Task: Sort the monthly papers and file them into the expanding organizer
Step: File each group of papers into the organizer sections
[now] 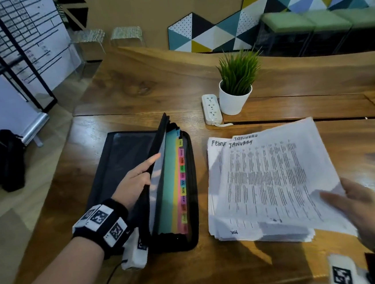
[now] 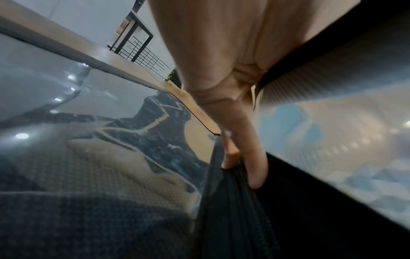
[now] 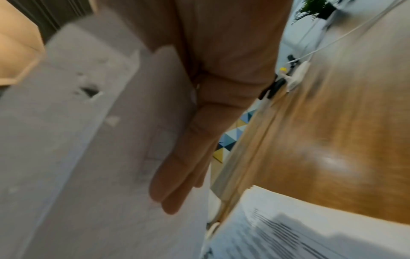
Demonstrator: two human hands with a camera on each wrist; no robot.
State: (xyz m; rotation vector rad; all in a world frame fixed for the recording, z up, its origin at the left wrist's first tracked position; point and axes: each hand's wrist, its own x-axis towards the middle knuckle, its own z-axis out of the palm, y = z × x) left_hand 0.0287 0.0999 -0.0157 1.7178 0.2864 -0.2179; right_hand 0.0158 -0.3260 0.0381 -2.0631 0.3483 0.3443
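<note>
The left hand [image 1: 135, 179] gripped the expanding organizer [image 1: 177, 184]'s limp front panel open while the right hand [image 1: 360, 209] pinched the light, floppy January sheets [image 1: 269, 179] by one corner, likely needing support underneath.

Bare table [image 1: 209, 266] lies between the organizer [image 1: 186, 188] and paper stack [image 1: 260, 226]; beyond, a power strip [image 1: 211, 109] and potted plant [image 1: 236, 90] crowd the way.

A potted green plant [image 1: 236, 85] in a white pot stands on the wooden surface [image 1: 153, 87] just beside a white power strip [image 1: 211, 109]; a black bag [image 1: 5, 158] rests on the floor, geometric wall panels [image 1: 228, 29] behind.
</note>
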